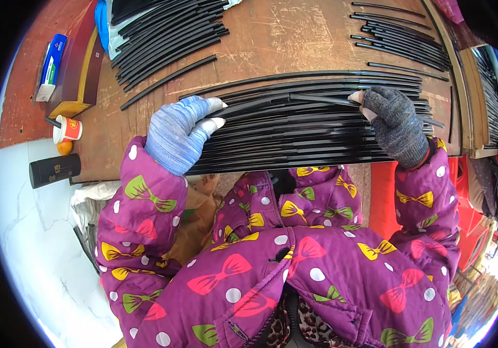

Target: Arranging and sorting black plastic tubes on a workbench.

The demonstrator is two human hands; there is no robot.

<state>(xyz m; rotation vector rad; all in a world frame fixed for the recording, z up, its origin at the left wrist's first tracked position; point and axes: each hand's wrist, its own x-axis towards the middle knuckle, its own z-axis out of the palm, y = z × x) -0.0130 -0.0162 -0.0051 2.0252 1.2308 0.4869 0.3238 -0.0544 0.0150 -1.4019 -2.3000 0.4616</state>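
Observation:
My left hand (178, 132), in a light blue knit glove with pale fingertips, pinches the left part of a thin black strip (256, 105). My right hand (398, 123), in a dark grey glove, has thumb and finger closed on a thin black strip (325, 99) at its right part. The two strips meet or overlap near the middle between my hands; I cannot tell whether they are joined. Beneath them, many black strips (295, 139) lie side by side along the table's near edge, running left to right.
The worn wooden table (295, 40) bears a pile of black strips (171, 37) at back left and a smaller group (402, 43) at back right. Left are a long box (78, 75), a paper cup (68, 130), an orange fruit (64, 148) and a black cylinder (55, 170).

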